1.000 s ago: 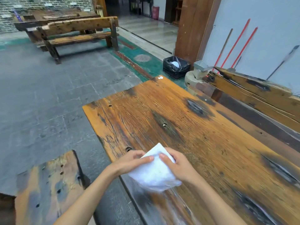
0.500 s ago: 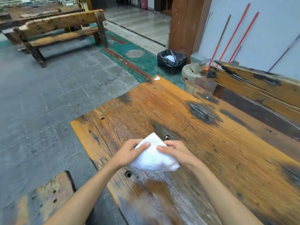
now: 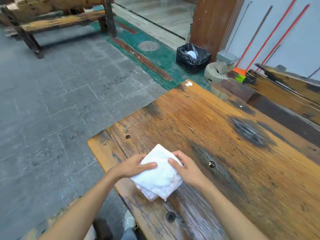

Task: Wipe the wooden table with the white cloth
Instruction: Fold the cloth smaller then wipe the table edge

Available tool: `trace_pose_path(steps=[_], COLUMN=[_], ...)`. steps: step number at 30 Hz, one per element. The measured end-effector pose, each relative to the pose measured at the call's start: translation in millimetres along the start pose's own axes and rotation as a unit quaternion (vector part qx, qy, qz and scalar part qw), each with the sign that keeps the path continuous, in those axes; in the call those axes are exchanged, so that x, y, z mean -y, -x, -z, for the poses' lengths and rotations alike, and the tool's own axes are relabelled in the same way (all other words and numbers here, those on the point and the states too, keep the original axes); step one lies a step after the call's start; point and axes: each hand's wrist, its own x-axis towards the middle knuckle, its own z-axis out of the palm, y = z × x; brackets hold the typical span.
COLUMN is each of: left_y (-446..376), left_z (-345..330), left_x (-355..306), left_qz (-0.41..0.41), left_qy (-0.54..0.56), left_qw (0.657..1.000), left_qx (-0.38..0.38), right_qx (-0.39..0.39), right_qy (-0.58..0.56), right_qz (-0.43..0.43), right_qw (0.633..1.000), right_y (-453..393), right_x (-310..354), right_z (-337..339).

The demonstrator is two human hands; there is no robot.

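Note:
A folded white cloth (image 3: 158, 172) lies on the worn wooden table (image 3: 216, 139), near the table's left end. My left hand (image 3: 133, 166) grips the cloth's left edge, thumb on top. My right hand (image 3: 186, 168) grips its right edge in the same way. Both hands press the cloth against the wood. Behind the cloth, toward me, the boards look wet and shiny. The planks farther away look dry and orange.
A wooden bench (image 3: 284, 94) runs along the table's far side. On the floor stand a black-lined bin (image 3: 193, 58), a stone block (image 3: 216, 71) and red-handled brooms (image 3: 270, 37) against the wall. Another bench (image 3: 57, 19) stands at the far left on grey tiles.
Both hands have pushed the cloth forward along the table toward its left end, leaving a wet streak behind. The view has tilted down and moved closer to the table end.

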Motion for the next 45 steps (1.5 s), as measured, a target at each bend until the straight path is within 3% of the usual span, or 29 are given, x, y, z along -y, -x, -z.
trace_pose_path(steps=[3,9,16,26,31,37,41,45], left_y=[-4.9,-25.6,-45.4,-63.5,-76.2,-90.7,-95.9,-86.1], left_z=[53.9,131.5,163.0,178.2,164.7,164.9,158.2,142.7], left_x=[35.2,114.4,154.7,170.7,160.0,149.6,143.2,150.8], left_qz=[0.047,0.091,0.105,0.141,0.168,0.166,0.107,0.037], left_qy=[0.000,0.013,-0.079,-0.165,-0.241,-0.277,-0.333,-0.417], left_qw=[0.998,0.991,0.980,0.957,0.943,0.930,0.917,0.903], left_qx=[0.034,-0.099,-0.148,-0.193,-0.159,-0.175,-0.189,-0.098], right_qx=[0.003,-0.046,-0.016,-0.009,-0.034,-0.060,-0.070,-0.080], right_qy=[0.026,0.073,0.128,0.088,0.067,0.098,0.207,0.330], right_qz=[-0.024,-0.083,-0.158,-0.196,-0.223,-0.230,-0.217,-0.172], right_qw=[0.999,0.993,0.979,0.977,0.972,0.967,0.951,0.925], right_y=[-42.9,-124.6,-180.2,-224.1,-216.2,-213.7,-209.4,-192.2], right_x=[3.0,-16.4,-41.6,-48.6,-59.5,-57.6,-50.8,-48.6], right_z=[-44.5,-124.3,-164.9,-169.0,-160.9,-169.3,-177.2,-201.6])
